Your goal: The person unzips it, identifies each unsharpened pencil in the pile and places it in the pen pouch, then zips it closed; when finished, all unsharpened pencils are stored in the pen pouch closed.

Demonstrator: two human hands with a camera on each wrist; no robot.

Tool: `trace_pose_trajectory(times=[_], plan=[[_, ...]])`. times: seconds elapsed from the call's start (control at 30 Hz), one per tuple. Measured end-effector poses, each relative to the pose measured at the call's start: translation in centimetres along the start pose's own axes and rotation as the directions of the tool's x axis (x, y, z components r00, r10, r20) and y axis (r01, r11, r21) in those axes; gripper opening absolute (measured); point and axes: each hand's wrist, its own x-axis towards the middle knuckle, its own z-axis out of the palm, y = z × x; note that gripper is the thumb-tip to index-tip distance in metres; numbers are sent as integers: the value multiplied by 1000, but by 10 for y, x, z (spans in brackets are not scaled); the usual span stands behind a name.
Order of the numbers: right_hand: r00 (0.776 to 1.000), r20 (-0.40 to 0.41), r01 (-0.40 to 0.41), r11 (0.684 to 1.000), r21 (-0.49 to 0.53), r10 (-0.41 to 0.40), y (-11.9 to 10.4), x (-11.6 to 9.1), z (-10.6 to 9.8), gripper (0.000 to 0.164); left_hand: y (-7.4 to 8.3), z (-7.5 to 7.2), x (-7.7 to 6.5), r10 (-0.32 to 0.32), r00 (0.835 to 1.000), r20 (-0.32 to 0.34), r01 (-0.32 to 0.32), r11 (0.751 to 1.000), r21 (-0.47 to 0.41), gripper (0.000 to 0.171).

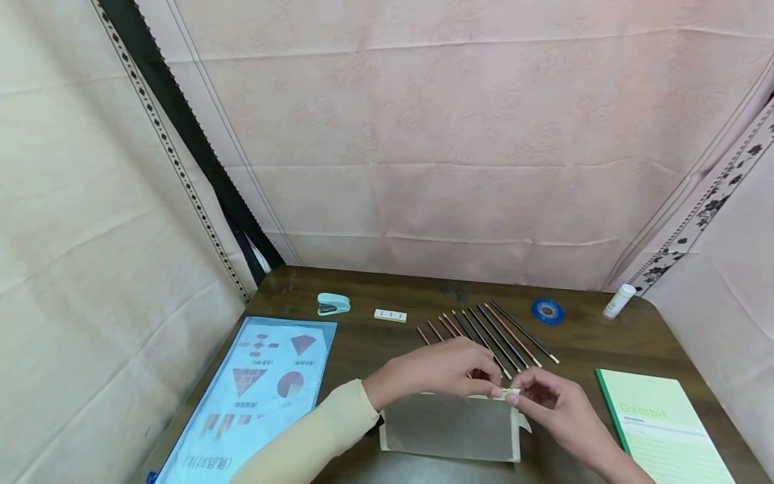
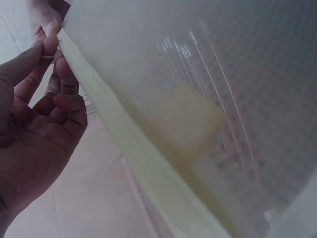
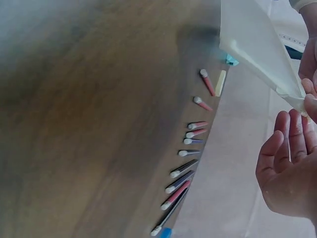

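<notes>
L hand [image 1: 444, 368] & R hand [image 1: 553, 407] both pinch top rim of pouch [image 1: 450, 430], prob. light & floppy, best gripped nr its corners.

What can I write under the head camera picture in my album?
Left hand and right hand pinch a gray, pale-edged pouch at its far edge, near pencils lying in a row.

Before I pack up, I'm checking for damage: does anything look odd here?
Yes: a pale tab juts out at the right end of the grey pouch, breaking the line of its otherwise fairly straight border. I can't tell whether it is torn.
</notes>
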Motion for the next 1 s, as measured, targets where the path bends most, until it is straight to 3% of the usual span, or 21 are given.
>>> trace_pose_trajectory(times=[0.3, 0.57, 1.0], plan=[[1000, 4, 3, 999, -54, -3, -15, -1, 4, 13, 2, -7, -16, 52, 998, -23, -51, 998, 32, 19], [1000, -5, -31, 998, -48, 30, -18, -2, 2, 15, 2, -10, -26, 36, 999, -22, -35, 999, 39, 19], [997, -27, -79, 996, -40, 78, -9, -8, -1, 17, -10, -9, -46, -48, 999, -26, 47, 999, -14, 16]])
